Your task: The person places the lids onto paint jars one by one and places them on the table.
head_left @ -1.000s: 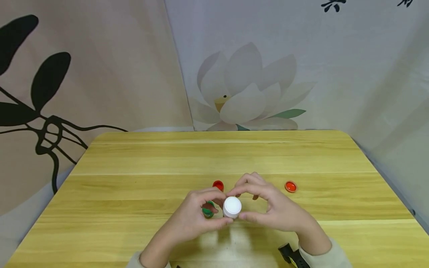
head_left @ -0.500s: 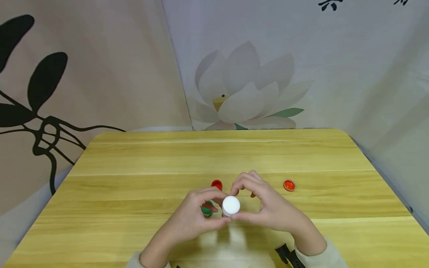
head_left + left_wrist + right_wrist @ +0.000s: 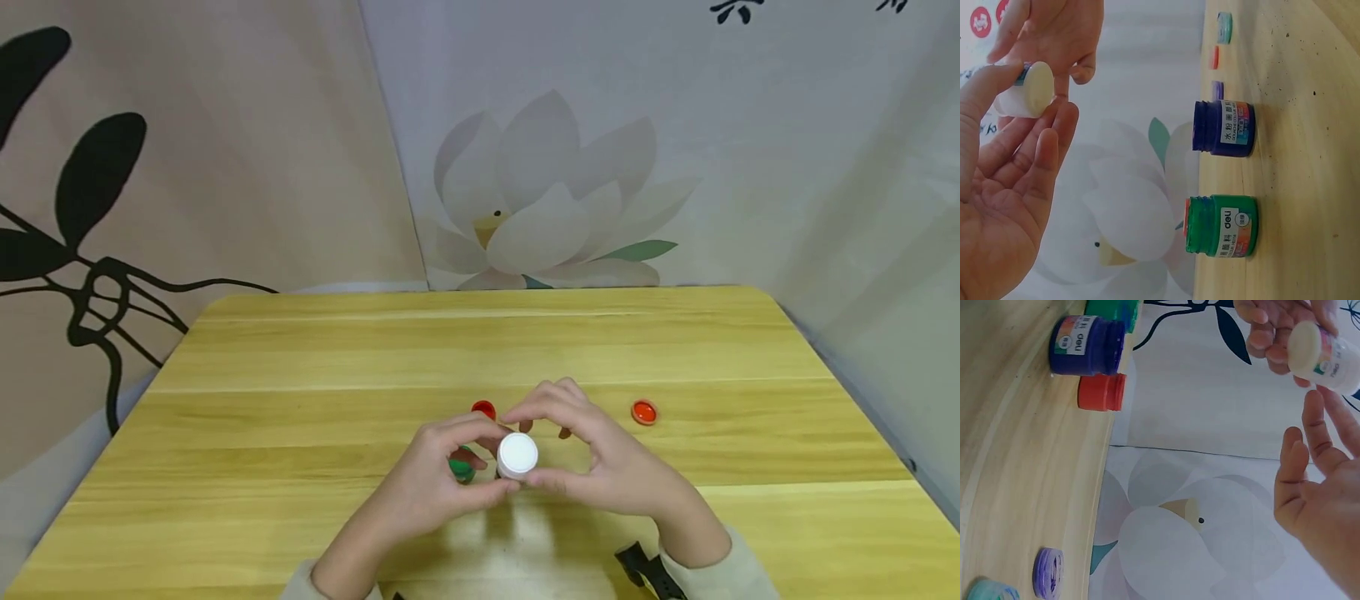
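Observation:
In the head view a small white paint jar (image 3: 517, 454) is held up between both hands, its pale round top facing the camera. My left hand (image 3: 446, 471) grips its side between thumb and fingers. The thumb and bent index finger of my right hand (image 3: 600, 450) hold it around the upper part. Seen from the left wrist, the white jar (image 3: 1025, 94) shows its pale base beyond the left thumb. The right wrist view shows printed label on the jar (image 3: 1332, 362). Right under the hands stand a green jar (image 3: 1222, 225) and a dark blue jar (image 3: 1229, 128).
A red jar (image 3: 1100, 392) stands beside the blue one, partly behind my left hand in the head view. On the table (image 3: 300, 458) at the right lies a round red-orange piece (image 3: 643, 412). Purple (image 3: 1047, 573) and teal (image 3: 992, 590) lids lie toward that side.
My right index finger draws back, then reaches forward again over the far side of the white jar, while the thumb stays at its near right. My left hand keeps its grip.

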### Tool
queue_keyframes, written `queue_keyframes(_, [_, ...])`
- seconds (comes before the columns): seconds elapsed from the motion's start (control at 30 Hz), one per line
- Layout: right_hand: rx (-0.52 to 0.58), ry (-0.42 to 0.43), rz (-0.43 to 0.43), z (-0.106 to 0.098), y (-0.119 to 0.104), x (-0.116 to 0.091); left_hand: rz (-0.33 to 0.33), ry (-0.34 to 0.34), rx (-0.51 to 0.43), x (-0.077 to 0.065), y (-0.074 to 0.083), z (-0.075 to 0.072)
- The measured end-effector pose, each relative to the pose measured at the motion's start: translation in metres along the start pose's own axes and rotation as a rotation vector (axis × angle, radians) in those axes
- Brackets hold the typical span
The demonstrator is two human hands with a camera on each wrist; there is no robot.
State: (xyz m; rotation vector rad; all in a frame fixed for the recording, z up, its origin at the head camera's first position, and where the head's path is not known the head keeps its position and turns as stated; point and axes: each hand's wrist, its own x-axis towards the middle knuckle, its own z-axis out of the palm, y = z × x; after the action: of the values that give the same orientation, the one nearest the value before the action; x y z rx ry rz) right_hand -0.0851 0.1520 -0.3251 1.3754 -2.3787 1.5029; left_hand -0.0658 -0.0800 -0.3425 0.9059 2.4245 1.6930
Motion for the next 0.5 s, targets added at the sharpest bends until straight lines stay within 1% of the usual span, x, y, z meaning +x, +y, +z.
queue_keyframes(0.07, [0.011,0.003,0.0,-0.0007,-0.0004,-0.0018,-0.001,-0.003,-0.004,-0.0001,0.0005,-0.0008])
queue_keyframes(0.17, [0.019,0.011,0.022,-0.0005,-0.0011,-0.0045,-0.006,-0.004,-0.007,-0.0005,0.0014,-0.0019])
queue_keyframes(0.37, [0.003,0.046,0.047,0.0025,0.0006,-0.0055,-0.013,-0.004,-0.004,-0.0009,0.0015,-0.0011])
queue_keyframes(0.5, [-0.026,0.081,0.087,0.0068,0.0002,-0.0044,-0.039,0.02,-0.009,-0.0024,0.0012,0.0014])
